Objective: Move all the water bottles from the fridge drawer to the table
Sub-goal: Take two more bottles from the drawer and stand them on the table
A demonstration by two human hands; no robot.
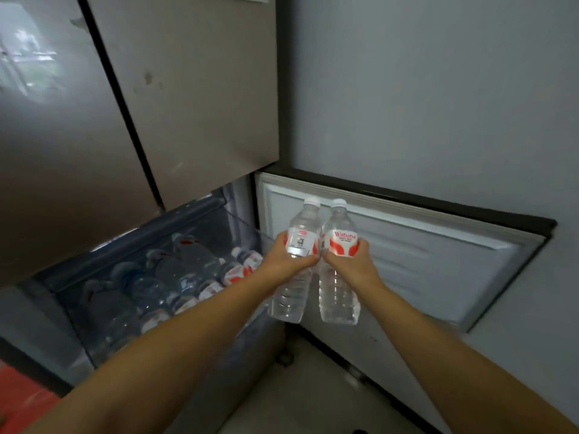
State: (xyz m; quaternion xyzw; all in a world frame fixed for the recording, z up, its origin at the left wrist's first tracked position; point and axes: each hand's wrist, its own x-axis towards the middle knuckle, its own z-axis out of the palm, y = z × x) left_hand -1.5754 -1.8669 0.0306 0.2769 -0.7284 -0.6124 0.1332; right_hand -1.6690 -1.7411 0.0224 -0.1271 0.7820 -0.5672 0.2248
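Head view:
Left hand [286,260]: centre of frame, fingers curled round the label band of the left water bottle [296,261], held upright with a slight tilt, white cap at 12 o'clock.
Right hand [352,264]: just at 3 o'clock of the left hand, fingers and thumb wrapped round the red-and-white label of the right water bottle [338,267], cap up.
Bottle relation: the two held bottles stand side by side, touching or nearly so at label height; both are clear and filled, with their bases hanging below the hands.
Fridge drawer [78,277]: at 8 o'clock of the hands, pulled open, with dark translucent walls.
Remaining water bottles [188,277]: lying on their sides in the drawer, packed close together; exact count cannot be told.
Lower fridge door [438,261]: swung open at 3 o'clock, its white inner liner facing the camera, behind the held bottles.
Upper fridge doors [188,104]: closed, brushed metal, at 11 o'clock.
Floor [297,396]: pale, at 6 o'clock between the forearms.
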